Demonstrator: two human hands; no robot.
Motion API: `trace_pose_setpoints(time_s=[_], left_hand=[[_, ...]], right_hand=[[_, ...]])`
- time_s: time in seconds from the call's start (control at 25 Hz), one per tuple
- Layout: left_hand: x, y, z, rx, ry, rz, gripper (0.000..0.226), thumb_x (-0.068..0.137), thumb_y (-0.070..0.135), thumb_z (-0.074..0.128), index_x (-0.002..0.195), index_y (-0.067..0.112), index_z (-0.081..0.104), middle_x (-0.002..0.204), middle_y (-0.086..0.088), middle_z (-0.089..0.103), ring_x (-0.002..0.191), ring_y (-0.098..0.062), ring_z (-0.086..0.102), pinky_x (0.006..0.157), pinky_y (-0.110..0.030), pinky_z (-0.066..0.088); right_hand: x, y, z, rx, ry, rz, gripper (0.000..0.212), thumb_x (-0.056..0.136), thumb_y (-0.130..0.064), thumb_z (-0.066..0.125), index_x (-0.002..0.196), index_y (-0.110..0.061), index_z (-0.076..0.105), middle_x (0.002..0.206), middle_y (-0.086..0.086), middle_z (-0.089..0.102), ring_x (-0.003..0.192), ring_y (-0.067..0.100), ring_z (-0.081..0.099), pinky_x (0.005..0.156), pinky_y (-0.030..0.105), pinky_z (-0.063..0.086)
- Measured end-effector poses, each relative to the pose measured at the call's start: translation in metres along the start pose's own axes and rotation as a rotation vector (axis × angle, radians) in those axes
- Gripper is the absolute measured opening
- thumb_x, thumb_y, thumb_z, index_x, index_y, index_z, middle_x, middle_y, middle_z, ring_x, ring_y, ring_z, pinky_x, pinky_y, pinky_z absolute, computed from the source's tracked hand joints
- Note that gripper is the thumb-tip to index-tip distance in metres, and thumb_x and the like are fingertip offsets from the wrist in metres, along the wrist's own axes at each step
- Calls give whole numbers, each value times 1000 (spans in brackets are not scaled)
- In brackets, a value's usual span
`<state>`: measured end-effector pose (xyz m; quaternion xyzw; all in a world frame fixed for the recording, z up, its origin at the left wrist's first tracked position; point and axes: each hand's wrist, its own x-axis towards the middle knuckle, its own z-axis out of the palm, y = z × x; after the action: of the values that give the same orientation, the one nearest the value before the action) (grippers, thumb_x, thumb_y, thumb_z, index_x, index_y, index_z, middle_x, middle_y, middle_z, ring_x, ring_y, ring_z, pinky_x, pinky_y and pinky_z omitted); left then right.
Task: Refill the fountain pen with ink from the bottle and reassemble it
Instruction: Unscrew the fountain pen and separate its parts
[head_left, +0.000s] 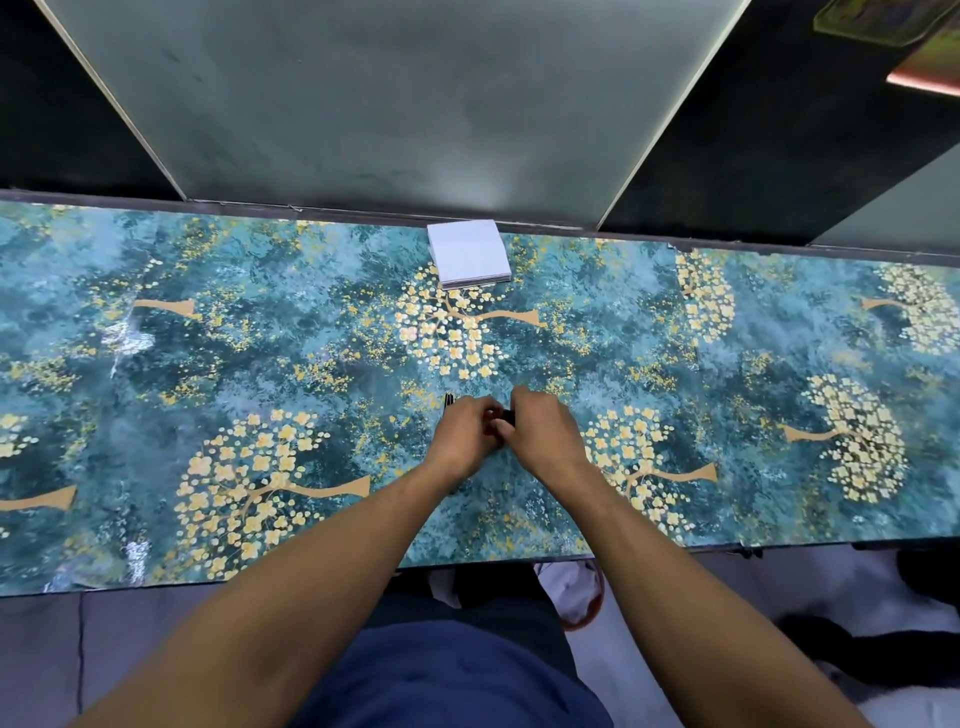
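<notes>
Hands meet over the middle of the surface (260, 322), which is covered in a teal pattern of yellow blossom trees; the left hand (465, 434) is curled closed around a dark fountain pen (448, 401), whose tip pokes out at the far side of the fist; the right hand (540, 428) is closed too, its fingers pinched on a small dark piece (507, 415) that sits between the two hands, touching both; whether that piece is part of the pen or something separate cannot be told, since the fingers hide most of it; both forearms reach in from the near edge; a white stack of paper (470, 253) lies at the far edge, well apart from the hands, just before a frosted panel (395, 98).
</notes>
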<state>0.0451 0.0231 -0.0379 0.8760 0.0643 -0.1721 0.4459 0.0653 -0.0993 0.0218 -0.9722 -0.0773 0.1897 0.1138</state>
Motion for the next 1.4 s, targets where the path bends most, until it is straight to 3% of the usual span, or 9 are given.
trace_pose_setpoints(time_s=[0.16, 0.24, 0.36, 0.52, 0.76, 0.84, 1.08, 1.32, 1.4], left_hand=[[2, -1, 1, 5, -14, -13, 34, 74, 17, 78, 108, 20, 72, 99, -4, 73, 86, -21, 68, 80, -43, 58], [3, -2, 2, 12, -19, -15, 38, 72, 21, 81, 109, 21, 72, 101, -4, 72, 88, -22, 68, 82, -43, 57], [3, -4, 1, 19, -16, 2, 38, 74, 13, 78, 112, 17, 71, 106, -8, 72, 93, -26, 68, 85, -41, 56], [2, -3, -1, 12, -1, 34, 30, 79, 6, 70, 107, 13, 74, 104, -10, 74, 92, -25, 69, 80, -34, 55], [5, -9, 1, 23, -35, 9, 39, 75, 18, 79, 113, 20, 71, 105, -7, 70, 92, -24, 67, 84, -41, 55], [5, -9, 2, 18, -41, 9, 40, 75, 21, 81, 114, 20, 70, 106, -6, 70, 92, -24, 66, 85, -40, 55], [6, -9, 0, -5, -40, 23, 33, 78, 19, 76, 111, 18, 71, 105, -9, 71, 89, -24, 68, 81, -42, 57], [7, -10, 1, 4, -54, 8, 37, 77, 22, 80, 112, 19, 70, 104, -6, 69, 89, -23, 66, 84, -44, 56], [7, -10, 1, 1, -59, 16, 36, 78, 23, 79, 112, 19, 70, 104, -7, 69, 89, -24, 66, 83, -44, 56]], right_hand=[[-1, 1, -1, -26, -38, -115, 22, 90, -15, 68, 110, -13, 59, 109, 10, 60, 96, 33, 61, 71, 37, 43], [-1, 5, 0, 28, -66, -138, 28, 88, -5, 64, 114, -14, 59, 111, 9, 58, 101, 31, 58, 78, 40, 45], [-2, 8, 3, 162, -68, -43, 36, 86, -18, 71, 119, -18, 57, 116, 8, 61, 108, 29, 58, 87, 41, 49], [-2, 2, 6, 50, 9, 95, 36, 90, -46, 66, 106, -15, 58, 105, 8, 63, 94, 30, 62, 72, 38, 50], [2, 3, 3, 58, -47, -42, 18, 89, -21, 71, 105, -15, 65, 106, 7, 61, 99, 29, 60, 80, 38, 47], [4, 5, -1, 104, -96, -83, 23, 86, -14, 71, 108, -17, 67, 107, 5, 62, 102, 28, 60, 86, 39, 49], [3, 3, 0, 51, -23, 98, 33, 87, -44, 71, 100, -17, 59, 98, 5, 64, 89, 27, 62, 73, 42, 54], [7, 7, -2, 113, -96, -76, 22, 85, -19, 76, 103, -21, 64, 106, 3, 62, 100, 25, 61, 85, 40, 51], [6, 10, -5, 218, -100, -28, 23, 83, -26, 78, 102, -23, 64, 104, 0, 63, 96, 22, 62, 83, 41, 52]])
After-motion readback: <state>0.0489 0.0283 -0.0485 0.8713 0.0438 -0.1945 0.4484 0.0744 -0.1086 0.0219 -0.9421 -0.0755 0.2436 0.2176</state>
